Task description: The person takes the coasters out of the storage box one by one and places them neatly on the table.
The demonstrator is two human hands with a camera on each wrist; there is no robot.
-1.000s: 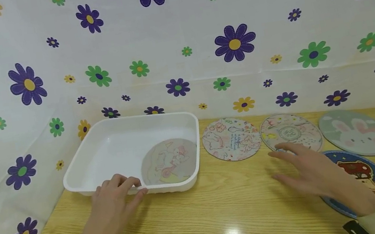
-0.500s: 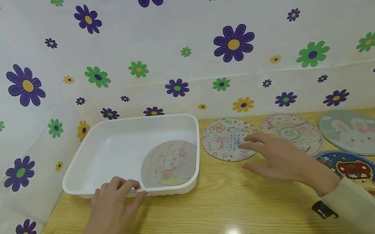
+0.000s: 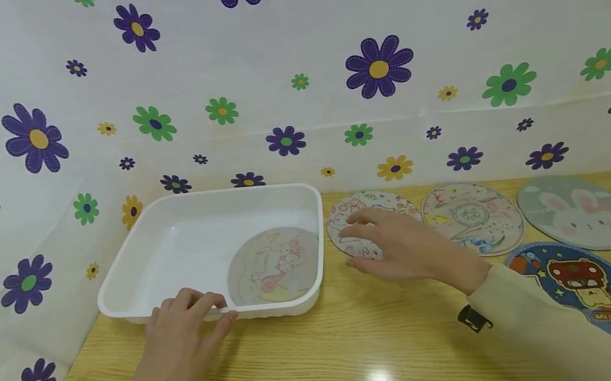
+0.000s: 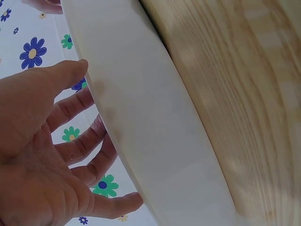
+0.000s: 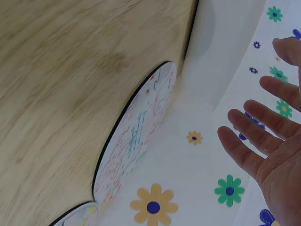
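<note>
My left hand (image 3: pixel 181 333) is at the front edge of a white rectangular tray (image 3: pixel 316 205). Its fingers hook over the rim, and the thumb lies along the outer side. In the left wrist view, the thumb and fingertips meet the tray's rim. Inside the tray, at the right, lies a round mat (image 3: pixel 272 266) with a faint pink and yellow cartoon print. My right hand (image 3: pixel 404 245) hovers over a white round mat (image 5: pixel 136 136) with a pink floral drawing, hiding part of it. Nothing is between its spread fingers, and in the right wrist view the palm shows bare.
Along the back of the wooden table (image 3: pixel 332 359) lie a pink flowered mat (image 3: pixel 472 217) and a green rabbit mat (image 3: pixel 579 214). A dark blue mat (image 3: pixel 591 292) with a bear print lies in front of them. A flower-printed curtain (image 3: pixel 305 37) stands behind the table.
My right hand has swept left from above the flowered and blue mats to over the white mat nearest the tray. The left hand has kept its place on the tray rim.
</note>
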